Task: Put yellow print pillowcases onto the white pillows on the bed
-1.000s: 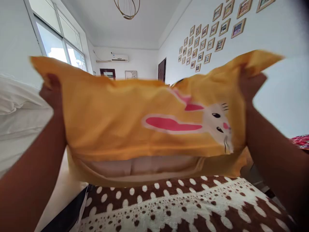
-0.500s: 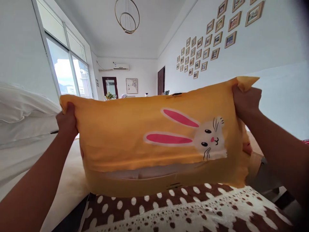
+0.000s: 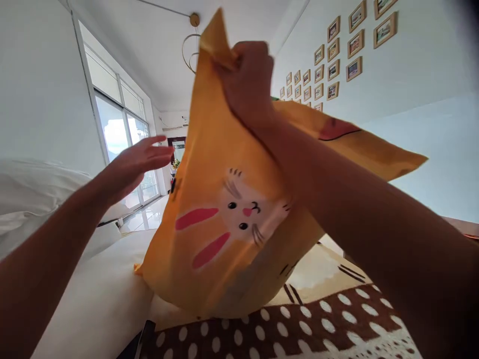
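An orange pillow (image 3: pixel 209 149) with a white rabbit print hangs tilted in front of me, its lower end near the bed. My right hand (image 3: pixel 249 82) is closed around its upper corner, the tip of the cloth sticking out above the fist. Another orange corner with a red printed patch spreads out to the right behind my forearm. To the left of the pillow, my left hand (image 3: pixel 138 162) is raised, its fingers stretched out and apart, with nothing in it. It looks separate from the cloth.
A brown and white spotted blanket (image 3: pixel 310 319) lies below, over cream bedding (image 3: pixel 108 279). White bedding (image 3: pixel 30 194) is piled at the far left beside a large window (image 3: pixel 116 129). Framed pictures (image 3: pixel 354 42) cover the right wall. A ring lamp hangs from the ceiling.
My left hand has let go of its corner and opened. My right hand has moved up and left with its corner, so the pillow has turned from level to hanging steeply.
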`<state>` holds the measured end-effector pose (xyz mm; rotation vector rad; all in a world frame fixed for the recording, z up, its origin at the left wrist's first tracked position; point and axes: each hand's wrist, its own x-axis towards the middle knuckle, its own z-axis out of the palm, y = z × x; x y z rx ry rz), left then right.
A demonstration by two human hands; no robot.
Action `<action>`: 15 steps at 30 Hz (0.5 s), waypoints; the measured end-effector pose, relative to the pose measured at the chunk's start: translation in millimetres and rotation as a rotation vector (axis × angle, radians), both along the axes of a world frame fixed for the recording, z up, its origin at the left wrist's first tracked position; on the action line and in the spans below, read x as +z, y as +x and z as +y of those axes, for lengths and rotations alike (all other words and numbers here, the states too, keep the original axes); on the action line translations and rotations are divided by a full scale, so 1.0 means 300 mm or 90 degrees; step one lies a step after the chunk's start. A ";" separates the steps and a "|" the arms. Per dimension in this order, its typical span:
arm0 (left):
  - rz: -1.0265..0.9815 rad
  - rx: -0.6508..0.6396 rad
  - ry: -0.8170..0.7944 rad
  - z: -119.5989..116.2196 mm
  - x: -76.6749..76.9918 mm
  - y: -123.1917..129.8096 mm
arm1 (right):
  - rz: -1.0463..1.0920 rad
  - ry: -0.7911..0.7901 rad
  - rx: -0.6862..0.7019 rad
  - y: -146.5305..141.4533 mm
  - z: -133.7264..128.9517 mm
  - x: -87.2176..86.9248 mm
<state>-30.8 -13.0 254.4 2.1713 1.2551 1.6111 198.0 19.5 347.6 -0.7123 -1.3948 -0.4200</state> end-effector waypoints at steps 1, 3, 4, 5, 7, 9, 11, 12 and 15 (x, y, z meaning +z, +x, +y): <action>0.012 -0.083 0.014 -0.025 0.053 0.045 | -0.020 -0.008 0.021 -0.049 -0.019 -0.003; 0.007 -0.156 0.058 -0.063 0.141 0.113 | -0.077 -0.018 0.079 -0.119 -0.068 0.008; -0.017 -0.147 0.089 -0.076 0.176 0.135 | -0.100 -0.020 0.102 -0.143 -0.094 0.019; -0.051 -0.119 0.121 -0.086 0.206 0.150 | -0.121 -0.020 0.119 -0.160 -0.120 0.030; -0.128 -0.064 0.177 -0.100 0.251 0.169 | -0.143 0.000 0.134 -0.181 -0.158 0.048; -0.168 -0.039 0.228 -0.110 0.281 0.183 | -0.144 0.039 0.141 -0.189 -0.175 0.054; -0.146 -0.035 0.272 -0.118 0.299 0.203 | -0.122 0.062 0.163 -0.179 -0.174 0.049; -0.133 -0.031 0.287 -0.120 0.304 0.215 | -0.113 0.067 0.187 -0.163 -0.170 0.043; -0.145 -0.017 0.291 -0.119 0.313 0.248 | -0.202 0.074 0.287 -0.051 -0.162 0.016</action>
